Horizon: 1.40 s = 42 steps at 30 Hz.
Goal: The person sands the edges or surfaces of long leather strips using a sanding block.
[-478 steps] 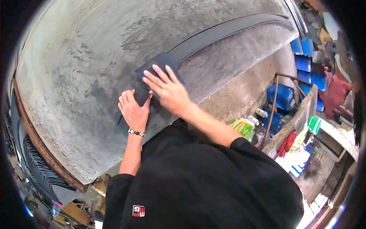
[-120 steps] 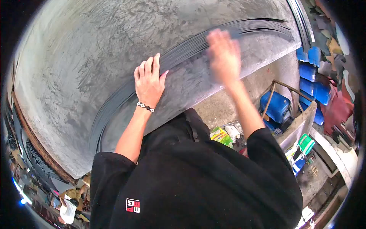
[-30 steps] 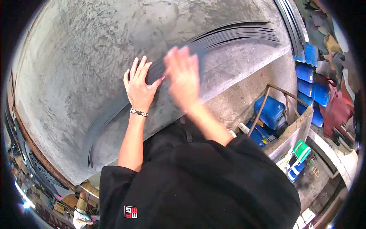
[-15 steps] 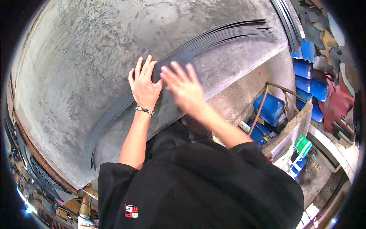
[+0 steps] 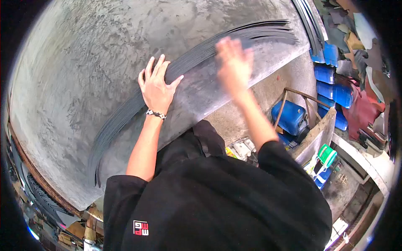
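Observation:
Long, thin dark strips (image 5: 121,115) lie side by side in a curved bundle across the grey worktop (image 5: 83,75). My left hand (image 5: 158,87) rests flat across the middle of the bundle, fingers and thumb spread, pressing on it. Farther along to the right, my right hand (image 5: 235,65) is over the bundle, its fingers smeared by motion. A dark patch (image 5: 248,42) shows beside those fingertips; I cannot tell whether the hand grips it. At the far right end the strips fan apart slightly.
More dark strips (image 5: 310,25) hang over the worktop's right edge. Blue plastic containers (image 5: 289,115) stand below on the right, by a rusty metal frame (image 5: 305,95). Beyond are stacked blue containers (image 5: 335,94) and coloured sheet scraps (image 5: 364,108). A green-and-white container (image 5: 326,155) sits lower right.
My right hand has swept right and away from me along the strips, and the dark patch by it has shifted too, uncovering strips beside my left hand. My left hand stays on the bundle.

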Motion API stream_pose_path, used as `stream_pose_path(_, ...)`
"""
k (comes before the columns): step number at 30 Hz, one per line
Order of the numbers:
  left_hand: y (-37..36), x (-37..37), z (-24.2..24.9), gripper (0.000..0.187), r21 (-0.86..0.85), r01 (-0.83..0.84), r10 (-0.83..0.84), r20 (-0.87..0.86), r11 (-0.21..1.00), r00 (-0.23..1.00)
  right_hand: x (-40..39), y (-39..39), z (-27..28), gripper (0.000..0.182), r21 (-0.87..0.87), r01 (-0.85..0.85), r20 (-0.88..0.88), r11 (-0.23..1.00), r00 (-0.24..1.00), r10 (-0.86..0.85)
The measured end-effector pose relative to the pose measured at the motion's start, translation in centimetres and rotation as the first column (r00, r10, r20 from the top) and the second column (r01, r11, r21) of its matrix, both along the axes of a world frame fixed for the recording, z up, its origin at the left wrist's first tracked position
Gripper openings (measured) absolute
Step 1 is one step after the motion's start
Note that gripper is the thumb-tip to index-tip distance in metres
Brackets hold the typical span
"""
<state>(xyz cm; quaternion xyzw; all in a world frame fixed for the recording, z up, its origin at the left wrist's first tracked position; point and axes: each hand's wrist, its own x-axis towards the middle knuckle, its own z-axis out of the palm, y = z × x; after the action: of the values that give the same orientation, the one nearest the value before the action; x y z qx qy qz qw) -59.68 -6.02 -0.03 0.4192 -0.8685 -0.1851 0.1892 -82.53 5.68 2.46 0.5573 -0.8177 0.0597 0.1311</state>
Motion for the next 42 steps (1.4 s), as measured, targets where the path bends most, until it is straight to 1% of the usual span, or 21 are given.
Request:
stream_pose_path(2, 0.0, -0.1, 0.1, 0.061, 0.012, -0.007, 0.007, 0.007, 1.0, 1.0, -7.8, -0.3, -0.9, 0.04, -0.006, 0.293, 0.033, 0.956, 0.956, -0.292)
stream_pose_path(3, 0.0, 0.0, 0.1, 0.061, 0.021, -0.01, 0.01, 0.01, 1.0, 1.0, -8.0, -0.6, -1.9, 0.039, -0.023, 0.319, -0.006, 0.947, 0.948, -0.32)
stream_pose_path(5, 0.1, 0.0, 0.0, 0.062, 0.022, -0.003, 0.003, 0.016, 1.0, 1.0, 0.4, -1.5, -1.3, 0.043, 0.06, 0.213, 0.019, 0.975, 0.977, -0.215)
stream_pose_path(7, 0.0, 0.1, 0.0, 0.062, 0.025, 0.004, -0.005, 0.037, 1.0, 0.999, 11.3, -0.7, -0.7, 0.045, 0.032, -0.057, 0.239, 0.998, 0.97, 0.048)
stream_pose_path(10, 0.0, 0.0, -0.2, 0.063, 0.009, 0.01, -0.01, 0.023, 1.0, 1.0, 8.3, 0.5, 0.3, 0.046, 0.014, -0.198, 0.252, 0.98, 0.949, 0.188)
stream_pose_path(13, -0.1, 0.2, -0.4, 0.063, -0.023, 0.014, -0.014, 0.009, 1.0, 1.0, -6.3, -0.2, -1.2, 0.046, 0.021, 0.149, 0.017, 0.989, 0.989, -0.15)
stream_pose_path(14, 0.0, 0.1, -0.2, 0.063, -0.024, 0.014, -0.014, 0.012, 1.0, 1.0, -9.4, -1.0, -2.4, 0.047, -0.052, 0.286, 0.062, 0.957, 0.957, -0.283)
stream_pose_path(17, 0.0, 0.1, -0.2, 0.063, -0.03, 0.016, -0.015, 0.023, 0.999, 1.0, 0.1, -2.4, -3.3, 0.048, -0.054, 0.249, -0.105, 0.967, 0.962, -0.254)
stream_pose_path(19, -0.5, 0.3, -1.3, 0.064, -0.058, 0.032, -0.031, 0.024, 0.998, 0.999, 10.8, -1.6, -0.6, 0.048, 0.018, -0.049, 0.205, 0.999, 0.978, 0.045)
stream_pose_path(22, -0.1, 0.3, -0.9, 0.064, -0.025, 0.037, -0.037, 0.022, 0.999, 0.999, 8.0, 0.0, -0.6, 0.049, -0.092, -0.3, 0.307, 0.95, 0.899, 0.313)
stream_pose_path(25, 0.2, 0.3, -0.5, 0.065, -0.015, 0.024, -0.024, 0.03, 1.0, 0.999, -5.0, -1.6, -1.6, 0.044, -0.119, 0.048, 0.244, 0.992, 0.97, -0.017)
stream_pose_path(26, 0.2, 0.2, -0.5, 0.065, -0.016, 0.021, -0.021, 0.027, 1.0, 0.999, -7.7, -2.7, -3.2, 0.038, -0.206, 0.165, 0.073, 0.965, 0.985, -0.153)
stream_pose_path(29, -0.1, 0.1, -0.4, 0.064, -0.005, 0.026, -0.026, 0.026, 1.0, 0.999, 0.2, -4.2, -4.1, 0.043, -0.103, 0.279, 0.034, 0.955, 0.96, -0.277)
stream_pose_path(31, -0.1, 0.2, -0.4, 0.064, 0.002, 0.029, -0.029, 0.045, 1.0, 0.999, 10.6, -2.5, -2.9, 0.048, -0.119, -0.007, 0.263, 0.993, 0.964, 0.039)
stream_pose_path(34, 0.1, 0.3, -0.4, 0.065, 0.0, 0.025, -0.025, 0.007, 1.0, 1.0, 7.0, -0.2, -1.1, 0.053, -0.025, -0.318, 0.235, 0.948, 0.92, 0.315)
stream_pose_path(36, -0.1, 0.3, -0.7, 0.065, -0.023, 0.025, -0.026, -0.02, 0.999, 0.999, -2.6, -0.7, -1.1, 0.051, -0.007, -0.079, -0.031, 0.997, 0.996, 0.078)
stream_pose_path(37, 0.1, 0.3, -0.5, 0.066, -0.007, 0.021, -0.021, -0.011, 1.0, 1.0, -7.0, -1.4, 0.5, 0.051, 0.095, 0.129, 0.034, 0.987, 0.991, -0.132)
stream_pose_path(38, 0.2, 0.2, -0.2, 0.066, 0.004, 0.019, -0.019, -0.002, 1.0, 1.0, -11.3, -1.3, -2.3, 0.054, -0.062, 0.195, -0.135, 0.979, 0.97, -0.202)
stream_pose_path(39, 0.1, 0.1, 0.1, 0.067, 0.012, 0.014, -0.014, 0.005, 1.0, 1.0, -11.2, -1.5, -3.3, 0.053, -0.005, 0.305, -0.105, 0.952, 0.947, -0.303)
stream_pose_path(41, -0.1, 0.0, -0.5, 0.065, -0.005, 0.015, -0.015, 0.01, 1.0, 1.0, -0.6, -2.6, -1.6, 0.051, 0.032, 0.185, -0.16, 0.982, 0.971, -0.177)
stream_pose_path(42, -0.1, -0.1, -0.7, 0.065, -0.001, 0.014, -0.014, 0.002, 1.0, 1.0, 5.6, -2.9, -1.3, 0.051, 0.04, 0.083, -0.012, 0.996, 0.997, -0.083)
